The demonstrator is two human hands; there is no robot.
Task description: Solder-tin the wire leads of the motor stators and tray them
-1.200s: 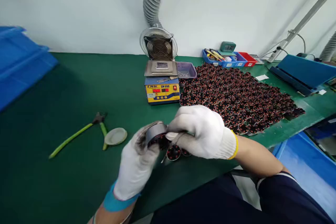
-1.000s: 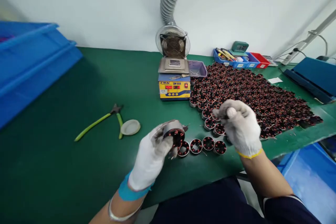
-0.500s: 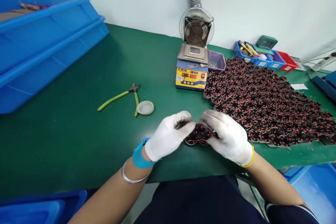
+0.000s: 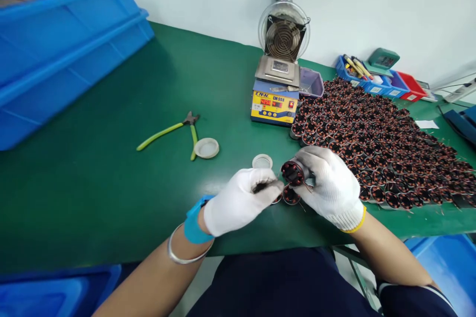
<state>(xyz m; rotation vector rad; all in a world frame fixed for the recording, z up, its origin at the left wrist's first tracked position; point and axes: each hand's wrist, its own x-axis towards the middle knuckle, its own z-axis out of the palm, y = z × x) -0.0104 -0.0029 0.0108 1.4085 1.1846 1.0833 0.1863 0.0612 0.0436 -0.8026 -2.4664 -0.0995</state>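
My right hand [image 4: 327, 178], in a white glove with dark-stained fingertips, is closed around a motor stator [image 4: 293, 173]. The stator is tilted, its black face with copper windings turned toward me and thin wire ends sticking out. Just left of it, my gloved left hand [image 4: 247, 198] has thumb and fingers pinched together; whatever is between them is hidden. Below the hands, more stators [image 4: 291, 195] stand on the green table, partly covered by my fingers. Behind my left fingertips lies a small round whitish dish [image 4: 262, 161].
A yellow-blue solder pot [image 4: 274, 106] stands ahead, with a fan and hose behind it. Many stators [image 4: 375, 143] stand in rows at right. Green-handled cutters [image 4: 163, 132] and a white lid [image 4: 207, 148] lie left. Blue crates [image 4: 74, 44] are stacked far left.
My right hand has raised and tilted the stator away from those on the table. The small round dish behind my left hand has come into sight. The view has shifted slightly.
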